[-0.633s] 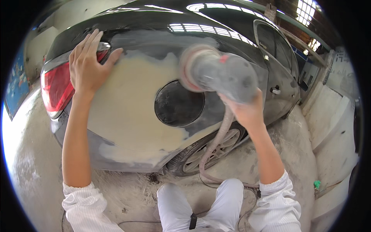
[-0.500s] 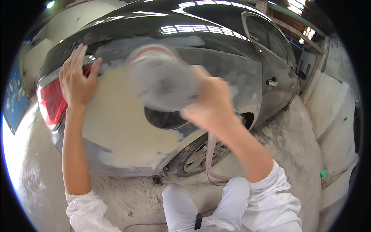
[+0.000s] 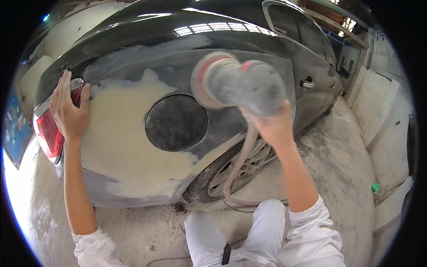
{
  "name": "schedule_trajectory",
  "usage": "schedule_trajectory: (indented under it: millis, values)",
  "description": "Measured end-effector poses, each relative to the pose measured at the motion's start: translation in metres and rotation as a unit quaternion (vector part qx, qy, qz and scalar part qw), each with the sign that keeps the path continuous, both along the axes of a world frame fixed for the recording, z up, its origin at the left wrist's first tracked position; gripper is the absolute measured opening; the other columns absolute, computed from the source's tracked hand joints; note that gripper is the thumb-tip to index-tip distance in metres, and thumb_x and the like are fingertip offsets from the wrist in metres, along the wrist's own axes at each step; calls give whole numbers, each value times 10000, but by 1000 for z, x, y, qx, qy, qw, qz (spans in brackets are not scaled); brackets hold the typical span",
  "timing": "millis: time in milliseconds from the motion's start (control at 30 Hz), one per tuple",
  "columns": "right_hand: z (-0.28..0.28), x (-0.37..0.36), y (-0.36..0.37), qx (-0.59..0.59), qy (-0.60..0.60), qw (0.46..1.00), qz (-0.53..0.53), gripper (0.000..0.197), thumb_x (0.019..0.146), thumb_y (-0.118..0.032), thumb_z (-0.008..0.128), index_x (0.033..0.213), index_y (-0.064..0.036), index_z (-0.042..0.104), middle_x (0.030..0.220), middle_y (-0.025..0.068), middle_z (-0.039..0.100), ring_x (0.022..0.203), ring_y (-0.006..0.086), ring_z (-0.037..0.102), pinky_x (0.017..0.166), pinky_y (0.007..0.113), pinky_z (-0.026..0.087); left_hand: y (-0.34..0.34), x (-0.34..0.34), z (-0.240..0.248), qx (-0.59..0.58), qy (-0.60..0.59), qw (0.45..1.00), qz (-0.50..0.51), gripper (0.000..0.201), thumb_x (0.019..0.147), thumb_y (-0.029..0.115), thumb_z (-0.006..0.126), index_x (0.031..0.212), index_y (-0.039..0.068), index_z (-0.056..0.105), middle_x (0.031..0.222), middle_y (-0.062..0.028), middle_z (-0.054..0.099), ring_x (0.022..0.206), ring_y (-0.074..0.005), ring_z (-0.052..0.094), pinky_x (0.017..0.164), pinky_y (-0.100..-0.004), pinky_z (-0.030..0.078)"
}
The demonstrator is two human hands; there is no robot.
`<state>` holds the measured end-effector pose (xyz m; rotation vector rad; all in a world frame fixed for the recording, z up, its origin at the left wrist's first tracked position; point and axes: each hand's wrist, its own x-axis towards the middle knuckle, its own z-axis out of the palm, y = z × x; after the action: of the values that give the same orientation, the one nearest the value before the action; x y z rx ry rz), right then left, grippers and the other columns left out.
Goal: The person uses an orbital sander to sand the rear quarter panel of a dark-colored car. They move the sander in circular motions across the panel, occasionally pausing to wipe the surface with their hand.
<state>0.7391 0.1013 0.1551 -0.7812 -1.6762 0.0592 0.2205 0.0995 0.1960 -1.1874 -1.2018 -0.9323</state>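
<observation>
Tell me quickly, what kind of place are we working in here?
Most likely a car body repair shop. A dark car has pale filler spread over its rear panel, the right hand holds a dusty power sander, and the concrete floor is dust-covered.

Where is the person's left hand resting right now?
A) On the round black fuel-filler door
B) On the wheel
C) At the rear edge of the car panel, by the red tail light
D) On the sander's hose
C: the left hand lies flat on the sanded panel beside the red tail light, while the right hand holds the sander.
</observation>
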Motion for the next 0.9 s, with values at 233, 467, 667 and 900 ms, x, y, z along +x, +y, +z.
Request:
schedule_trajectory:
  millis: [233, 467, 667, 900]
  values:
    - [-3, -44, -2, 55, -35, 998, -27, 418, 775, -117, 910, 1138, 12, 749, 954, 207, 832, 928, 377, 845, 835, 431, 667, 2, 1, -2, -3, -3, 1000, 4, 728, 1076, 585, 691, 1592, 75, 627, 1622, -119, 650, 1516, -346, 563, 1288, -503, 375]
    - [29, -129, -54, -77, -277, 957, -28, 518, 592, -86, 842, 1050, -15, 612, 842, 228, 775, 833, 467, 792, 738, 506, 630, -1, 20, -32, 8, -7, 1000, -14, 812, 1117, 509, 629, 1710, -12, 439, 1766, -247, 443, 1634, -423, 415, 1338, -545, 297]
    - [12, -59, -19, -19, -163, 983, -78, 445, 662, -86, 827, 1066, -15, 654, 875, 279, 788, 847, 481, 808, 779, 534, 657, -11, 61, -94, -78, 45, 996, -9, 921, 1157, 592, 455, 1747, -94, 283, 1838, -293, 259, 1715, -464, 220, 1393, -590, 155]
    - [4, 39, 22, -2, 26, 1000, -17, 292, 901, -147, 952, 1145, -10, 866, 1005, 89, 878, 859, 183, 829, 796, 346, 645, 14, 129, -62, -115, -11, 993, 12, 1025, 1049, 570, 686, 1728, -103, 315, 1837, -277, 269, 1722, -439, 217, 1400, -568, 165]
